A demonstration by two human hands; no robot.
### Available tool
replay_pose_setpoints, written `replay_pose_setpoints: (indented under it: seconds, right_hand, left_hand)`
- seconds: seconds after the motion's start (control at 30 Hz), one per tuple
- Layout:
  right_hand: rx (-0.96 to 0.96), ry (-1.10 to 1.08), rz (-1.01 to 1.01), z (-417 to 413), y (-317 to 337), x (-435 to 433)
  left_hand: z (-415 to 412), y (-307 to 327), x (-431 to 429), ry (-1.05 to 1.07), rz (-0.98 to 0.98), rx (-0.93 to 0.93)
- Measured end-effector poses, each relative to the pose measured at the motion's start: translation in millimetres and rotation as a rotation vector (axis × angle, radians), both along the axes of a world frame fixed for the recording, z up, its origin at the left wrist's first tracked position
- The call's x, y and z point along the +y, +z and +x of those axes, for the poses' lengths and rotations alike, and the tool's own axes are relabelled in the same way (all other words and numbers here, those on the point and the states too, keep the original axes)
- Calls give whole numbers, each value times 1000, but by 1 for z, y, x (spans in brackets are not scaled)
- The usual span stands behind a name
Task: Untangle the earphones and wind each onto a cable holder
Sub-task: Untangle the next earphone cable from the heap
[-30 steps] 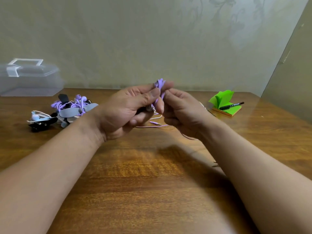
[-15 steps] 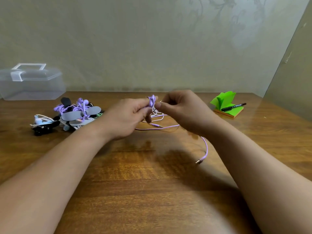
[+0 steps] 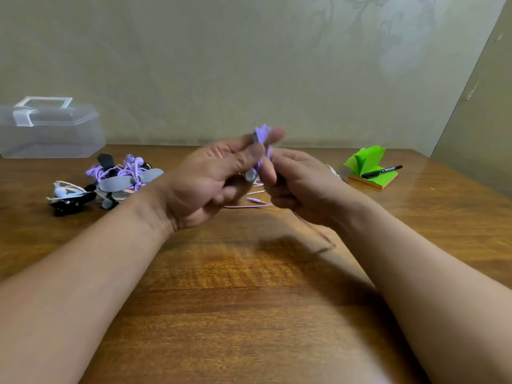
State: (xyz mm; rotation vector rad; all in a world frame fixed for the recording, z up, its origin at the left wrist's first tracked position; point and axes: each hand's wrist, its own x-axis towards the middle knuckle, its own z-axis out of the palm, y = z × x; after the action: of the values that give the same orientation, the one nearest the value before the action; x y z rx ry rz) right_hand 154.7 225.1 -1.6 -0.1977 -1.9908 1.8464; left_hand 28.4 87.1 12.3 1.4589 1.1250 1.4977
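My left hand (image 3: pixel 210 184) and my right hand (image 3: pixel 299 184) meet above the middle of the wooden table (image 3: pixel 249 300). Between them is a purple earphone (image 3: pixel 261 135) wound on a grey cable holder (image 3: pixel 250 176); the left thumb and fingers pinch the bundle. My right hand grips the purple cable beside it, and a blurred strand (image 3: pixel 315 231) trails down from it. More purple cable (image 3: pixel 249 206) lies on the table behind the hands. At the left lies a pile of wound earphones (image 3: pixel 122 176) on grey and black holders.
A clear plastic box (image 3: pixel 47 128) with a handle stands at the back left against the wall. A green sticky-note pad (image 3: pixel 368 167) with a black pen (image 3: pixel 382 171) on it sits at the right. A white earphone on a black holder (image 3: pixel 69 195) lies at the far left.
Both hands have risen from near the table, lifting the purple bundle. The loose cable and plug that lay on the table at the right now hang blurred under my right hand.
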Motion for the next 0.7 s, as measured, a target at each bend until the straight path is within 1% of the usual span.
replay_pose_setpoints:
  seconds: [0.03,0.1,0.17,0.23,0.3,0.37,0.4,0.47,0.5,0.53,0.63,0.7]
  right_hand:
    - [-36,0,30,-1,-2,-3]
    - [-99,-23,155,-3,-3,-11]
    - [-136,-73,282,-4,-2,-20]
    - [-163,-131,416,-1,1,-24]
    - [-194,-211,583,3,6,-25]
    - [-209,-311,749,5,11,-17]
    - [-205,-356,793,7,14,-13]
    - [-167,-406,804,12,21,-5]
    - [-132,-404,768,15,24,0]
    - [-92,-384,706,17,27,5]
    - [-3,-260,507,21,28,15]
    - [34,-166,389,20,26,17]
  left_hand:
    - [-5,-1,3,76,29,-52]
    - [-14,-3,9,235,54,-105]
    - [-15,-6,11,389,61,-52]
    - [-15,-7,11,489,56,85]
    - [-24,-12,13,562,52,286]
    - [-32,-16,12,601,-13,485]
    - [-34,-17,11,588,-55,570]
    - [-30,-16,8,493,-92,690]
    - [-26,-15,6,422,-103,699]
    - [-20,-12,3,344,-116,676]
    - [-11,-2,-4,141,-138,491]
    - [-11,2,-9,17,-159,485]
